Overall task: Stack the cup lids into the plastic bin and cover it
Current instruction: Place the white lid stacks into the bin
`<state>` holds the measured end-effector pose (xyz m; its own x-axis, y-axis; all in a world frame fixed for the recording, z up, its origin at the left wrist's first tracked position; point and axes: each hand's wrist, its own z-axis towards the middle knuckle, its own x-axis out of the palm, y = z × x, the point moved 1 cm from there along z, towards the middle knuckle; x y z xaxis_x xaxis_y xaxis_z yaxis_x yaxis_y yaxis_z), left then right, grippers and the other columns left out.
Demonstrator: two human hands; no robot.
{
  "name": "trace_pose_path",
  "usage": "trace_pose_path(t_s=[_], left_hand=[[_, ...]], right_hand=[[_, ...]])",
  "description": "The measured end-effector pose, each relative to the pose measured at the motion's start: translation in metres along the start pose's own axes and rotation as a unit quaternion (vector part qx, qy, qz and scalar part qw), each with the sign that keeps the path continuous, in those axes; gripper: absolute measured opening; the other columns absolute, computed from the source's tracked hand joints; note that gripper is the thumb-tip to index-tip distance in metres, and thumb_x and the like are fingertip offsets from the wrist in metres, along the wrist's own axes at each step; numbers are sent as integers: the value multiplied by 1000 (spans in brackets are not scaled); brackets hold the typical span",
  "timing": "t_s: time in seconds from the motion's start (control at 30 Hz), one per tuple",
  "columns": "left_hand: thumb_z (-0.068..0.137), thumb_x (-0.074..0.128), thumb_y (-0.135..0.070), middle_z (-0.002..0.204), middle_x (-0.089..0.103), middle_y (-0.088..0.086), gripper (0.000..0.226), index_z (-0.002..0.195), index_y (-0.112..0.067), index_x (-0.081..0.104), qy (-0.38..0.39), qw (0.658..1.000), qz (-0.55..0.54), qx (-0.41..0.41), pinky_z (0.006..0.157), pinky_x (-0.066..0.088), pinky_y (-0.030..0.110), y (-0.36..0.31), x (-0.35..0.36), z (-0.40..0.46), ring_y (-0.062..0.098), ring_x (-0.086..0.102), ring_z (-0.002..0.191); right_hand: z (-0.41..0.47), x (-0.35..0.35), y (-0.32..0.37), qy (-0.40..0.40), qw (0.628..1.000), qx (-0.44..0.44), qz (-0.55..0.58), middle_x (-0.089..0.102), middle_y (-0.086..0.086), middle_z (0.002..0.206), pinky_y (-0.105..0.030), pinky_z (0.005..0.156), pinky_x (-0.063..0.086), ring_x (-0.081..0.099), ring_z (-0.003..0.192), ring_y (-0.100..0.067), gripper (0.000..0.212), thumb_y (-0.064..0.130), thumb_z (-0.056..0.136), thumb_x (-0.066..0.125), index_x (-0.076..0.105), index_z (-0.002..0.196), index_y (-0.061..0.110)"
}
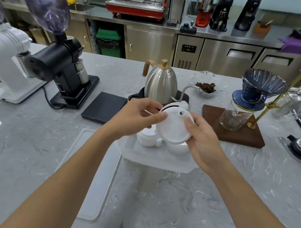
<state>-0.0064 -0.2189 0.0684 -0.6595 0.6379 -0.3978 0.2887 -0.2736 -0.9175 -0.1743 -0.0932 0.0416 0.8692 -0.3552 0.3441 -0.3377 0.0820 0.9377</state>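
1. Lowest in the frame, the bin's flat translucent cover [93,178] is lying on the table [24,157], left of centre and not yet in use.
2. Just above it, the clear plastic bin [160,160] is sitting at frame centre, with white cup lids [148,138] already inside; its walls are nearly invisible, so we are struggling to trace its rim.
3. We are holding one white cup lid [175,125] over the bin: our left hand [136,116] is pinching its left edge and our right hand [204,136] is curling round its right edge.
4. We are judging it light, thin and slightly flexible, so the rim is the best place for a grip.
5. Our hands are hiding the count of stacked lids.
6. Behind, a kettle [160,85] is standing.
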Motion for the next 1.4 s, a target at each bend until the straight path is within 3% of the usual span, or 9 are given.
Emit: trace_pose_path(t_s=[0.13,0.33,0.5,0.67,0.87,1.07,1.27,1.4], left_hand=[[78,83,-42,104,73,-5,44,118,-32,68,-11,998,55,-2,83,60,29,16,-7,-9,11,73,90],[79,85,-27,106,73,-3,43,118,-25,67,-19,994,104,-22,89,61,39,42,-8,-18,11,72,94],[71,86,-30,106,73,-5,46,112,-26,66,-15,983,177,-47,93,58,40,57,-11,-23,11,69,98],[70,87,-29,107,70,-6,49,113,-24,64,-2,971,234,-46,93,56,38,59,-8,-23,11,65,99],[75,85,-26,109,67,-1,48,117,-23,62,53,950,306,-42,88,55,42,56,-9,-17,17,60,97],[83,79,-25,121,63,-3,49,129,-29,61,92,928,361,-11,95,49,37,49,-9,-10,17,57,110],[89,75,-26,129,53,-4,52,137,-32,57,130,926,355,-8,97,50,39,43,-5,-7,19,56,115],[86,77,-23,131,57,-3,59,140,-30,53,122,934,336,14,100,49,38,41,-3,-7,19,56,116]], right_hand=[[13,7,-15,7,989,-6,-147,70,-7,123,-31,91,53,66,111,-18,33,20,96,64,58,128,11],[18,11,-31,12,937,-31,-347,68,4,122,-25,88,52,65,105,-13,42,25,91,73,61,130,19],[19,16,-45,35,898,-25,-438,67,-3,125,-41,100,52,64,112,-21,55,31,85,76,59,136,16],[17,16,-52,44,879,-32,-474,73,-6,108,-46,93,54,68,101,-26,45,28,81,80,66,123,16],[17,10,-60,76,850,16,-520,68,-1,115,-33,95,51,63,107,-17,59,37,80,80,62,131,14],[20,10,-58,56,868,28,-493,59,7,120,-27,87,50,60,101,-13,75,45,75,82,51,139,19],[20,8,-54,19,878,17,-478,53,6,125,-35,89,55,60,104,-16,86,43,76,83,39,147,21],[20,9,-52,38,868,3,-495,60,5,124,-31,89,53,61,103,-15,69,41,78,82,54,137,21]])
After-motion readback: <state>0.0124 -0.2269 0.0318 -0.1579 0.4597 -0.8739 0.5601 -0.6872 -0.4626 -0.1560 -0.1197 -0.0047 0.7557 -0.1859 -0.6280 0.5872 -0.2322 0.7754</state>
